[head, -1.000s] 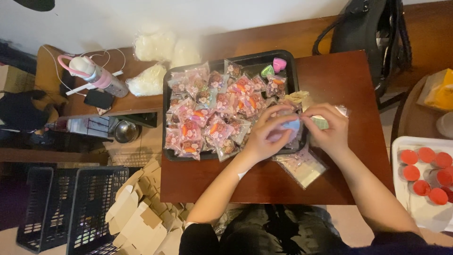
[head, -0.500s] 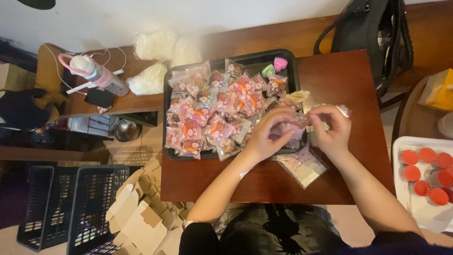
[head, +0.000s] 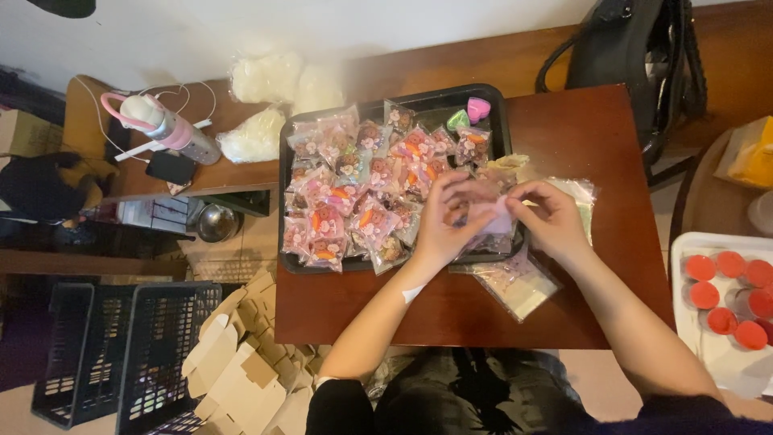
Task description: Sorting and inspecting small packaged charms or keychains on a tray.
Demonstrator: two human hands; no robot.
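Fingertips of both hands pinch a small pale-pink packet [head: 493, 216], held over the right edge of the black tray [head: 394, 106]. Left hand [head: 448, 224] grips the packet's left side, fingers curled over it; right hand [head: 547, 217] grips the right side, thumb and forefinger closed on the top edge. Packet contents can't be made out, mostly covered by the fingers. Tray sits on a dark red-brown table [head: 596, 129] and is packed with clear pink-printed wrapped sweets [head: 354, 201]; two small heart-shaped items, one green [head: 458, 120], one pink [head: 478, 107], lie near the tray's far right corner. Just beside the hands, a stack of empty clear bags [head: 515, 283] lies on the table under the wrists, another bunch [head: 581, 197] beyond the right hand. Further out: black bag [head: 636, 56] at the table's far right; white tray with red-lidded cups [head: 729, 294] to the right; pink-capped bottle [head: 165, 127] and phone [head: 169, 167] on a side shelf left; white bagged material [head: 266, 105] behind; black crates [head: 121, 346] and folded cardboard boxes [head: 241, 370] on the floor, lower left.
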